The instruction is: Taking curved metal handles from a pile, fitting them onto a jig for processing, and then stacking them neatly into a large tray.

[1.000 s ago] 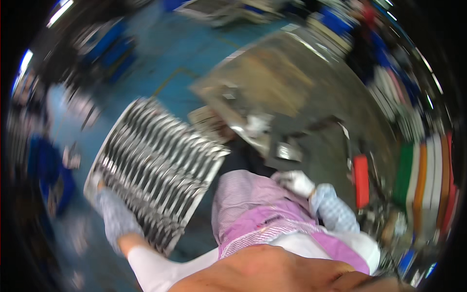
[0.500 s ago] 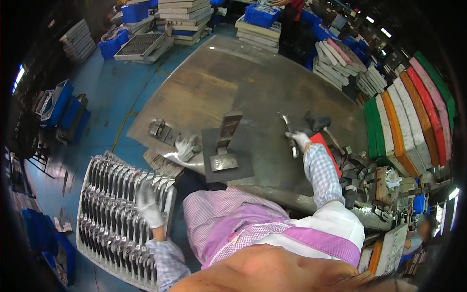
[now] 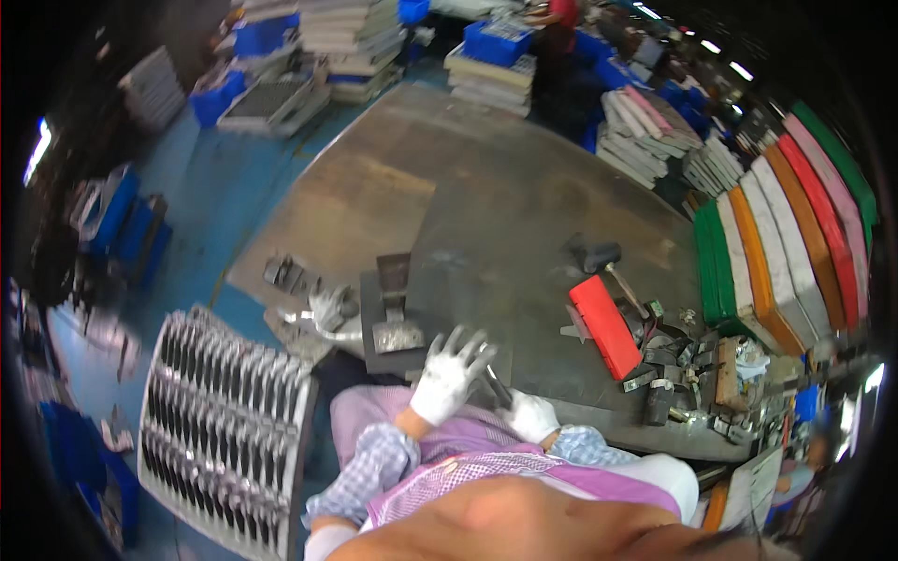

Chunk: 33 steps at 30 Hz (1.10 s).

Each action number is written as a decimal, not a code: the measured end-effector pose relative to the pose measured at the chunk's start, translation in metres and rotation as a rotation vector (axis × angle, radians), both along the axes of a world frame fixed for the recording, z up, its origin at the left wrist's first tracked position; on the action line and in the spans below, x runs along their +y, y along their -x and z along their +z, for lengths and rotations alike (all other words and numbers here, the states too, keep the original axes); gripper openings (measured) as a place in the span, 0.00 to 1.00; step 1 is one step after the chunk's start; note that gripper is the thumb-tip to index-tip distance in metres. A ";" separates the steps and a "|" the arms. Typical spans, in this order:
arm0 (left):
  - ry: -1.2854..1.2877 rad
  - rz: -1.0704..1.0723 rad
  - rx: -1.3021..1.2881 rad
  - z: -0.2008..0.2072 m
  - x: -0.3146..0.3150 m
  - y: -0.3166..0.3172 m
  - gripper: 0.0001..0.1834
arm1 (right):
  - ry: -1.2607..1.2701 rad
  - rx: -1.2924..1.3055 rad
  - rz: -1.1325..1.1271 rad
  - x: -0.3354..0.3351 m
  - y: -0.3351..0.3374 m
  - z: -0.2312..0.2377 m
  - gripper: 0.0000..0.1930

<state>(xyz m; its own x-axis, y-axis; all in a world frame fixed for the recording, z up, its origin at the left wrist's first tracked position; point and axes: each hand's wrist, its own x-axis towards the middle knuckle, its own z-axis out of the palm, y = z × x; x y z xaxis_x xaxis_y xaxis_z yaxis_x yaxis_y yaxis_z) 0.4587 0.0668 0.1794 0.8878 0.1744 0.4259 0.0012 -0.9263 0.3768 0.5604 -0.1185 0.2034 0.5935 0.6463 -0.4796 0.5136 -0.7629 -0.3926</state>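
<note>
My left hand [image 3: 447,383], in a white glove, is raised over my lap at the table's near edge, fingers spread and empty. Close to its right, my gloved right hand [image 3: 531,418] is closed around a slim metal part [image 3: 497,383]. One end of that part points up toward my left fingers; whether they touch cannot be made out. Beyond the left hand, an angled metal fixture [image 3: 395,335] with an upright plate stands on a dark square sheet [image 3: 382,363]. A tray [image 3: 301,439] with rows of long silver-and-dark metal parts is at lower left.
The metal-topped table [image 3: 524,215] carries a loose glove [image 3: 327,307], a small metal block [image 3: 285,274], a red case [image 3: 603,325], a hammer [image 3: 629,292] and assorted hardware. Coloured slabs [image 3: 748,243] are stacked at right. Blue bins [image 3: 496,42] and another person [image 3: 561,28] are behind.
My right hand has drawn the metal part from the table beside the red case back toward my body. My left hand has left the tray and come across to meet it.
</note>
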 end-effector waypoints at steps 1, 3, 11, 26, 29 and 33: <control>0.040 0.027 -0.119 -0.026 0.002 -0.012 0.32 | -0.059 0.049 0.136 0.012 -0.001 -0.007 0.24; 0.364 0.063 -0.030 -0.032 0.009 -0.001 0.26 | -0.293 0.954 0.167 0.020 -0.043 0.001 0.13; 0.706 0.430 -0.159 -0.068 0.049 0.059 0.17 | -0.775 0.450 0.310 0.161 0.002 -0.047 0.13; 0.707 0.867 -0.078 -0.078 0.094 0.041 0.13 | -0.636 0.277 0.093 0.215 -0.008 -0.049 0.14; 0.826 0.943 -0.103 -0.084 0.087 0.038 0.17 | -0.760 0.516 -0.139 0.179 -0.038 -0.082 0.09; 0.894 0.969 -0.056 -0.081 0.085 0.025 0.17 | -1.002 0.425 -0.081 0.165 -0.024 -0.118 0.08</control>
